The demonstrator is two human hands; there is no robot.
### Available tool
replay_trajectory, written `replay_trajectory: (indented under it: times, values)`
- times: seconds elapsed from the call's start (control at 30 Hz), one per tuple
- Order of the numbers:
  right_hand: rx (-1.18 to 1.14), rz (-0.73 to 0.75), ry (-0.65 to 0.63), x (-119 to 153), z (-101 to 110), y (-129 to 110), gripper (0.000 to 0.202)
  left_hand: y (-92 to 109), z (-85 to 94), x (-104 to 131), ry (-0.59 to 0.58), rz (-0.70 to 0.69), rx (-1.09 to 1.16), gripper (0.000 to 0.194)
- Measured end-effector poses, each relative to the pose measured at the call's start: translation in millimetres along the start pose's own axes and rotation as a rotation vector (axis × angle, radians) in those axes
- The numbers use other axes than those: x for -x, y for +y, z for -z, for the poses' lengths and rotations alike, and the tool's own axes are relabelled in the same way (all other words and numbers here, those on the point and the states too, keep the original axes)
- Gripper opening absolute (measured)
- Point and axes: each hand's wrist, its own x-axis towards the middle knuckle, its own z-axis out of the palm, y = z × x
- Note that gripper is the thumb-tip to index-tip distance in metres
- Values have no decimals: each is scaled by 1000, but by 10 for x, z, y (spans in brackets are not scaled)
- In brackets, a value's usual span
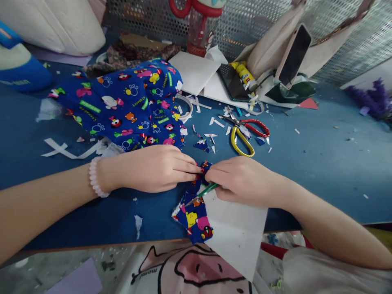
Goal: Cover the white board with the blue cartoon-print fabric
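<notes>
A narrow piece of blue cartoon-print fabric (pixel 196 218) lies on a sheet of white card (pixel 241 228) at the table's front edge. My left hand (pixel 159 168) presses its fingertips together on the top of that fabric. Beside it, almost touching, my right hand (pixel 237 179) is closed round a thin green tool (pixel 206 190) whose grey tip points down left over the fabric. The right fingertips also meet the fabric's upper end; whether they pinch it is hidden. A larger blue printed cloth (pixel 128 106) spreads behind my left hand.
Scissors (pixel 241 124) with one red and one yellow handle lie behind my right hand among paper scraps. Farther back are a tape roll (pixel 184 107), a dark phone (pixel 234 81), a yellow tube (pixel 245 74), an upright phone (pixel 294 55), a clear cup (pixel 199 28) and a blue-white container (pixel 21 65).
</notes>
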Motion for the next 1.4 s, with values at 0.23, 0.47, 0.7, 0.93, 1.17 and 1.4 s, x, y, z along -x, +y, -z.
replay_trajectory:
  times: [0.23,0.47,0.7,0.93,1.17,1.4]
  values:
    - [-264,-185,-58,-44,34,81,16,-6,-4,11,-6,3,-18,30]
    - [-373,-264,-56,-46,36,92,14,-7,17,9,-17,7,21,30]
    - [-410,-245,-76,-12,66,112,14,-23,4,34,-67,29,32,34]
    - [-288,-205,-53,154,173,194,23,-20,15,36,-100,59,90,35]
    - [1,-102,-17,276,206,226,32,-21,-3,48,-65,38,76,32]
    - [285,-9,57,281,268,131,28,-23,0,38,-77,34,60,35]
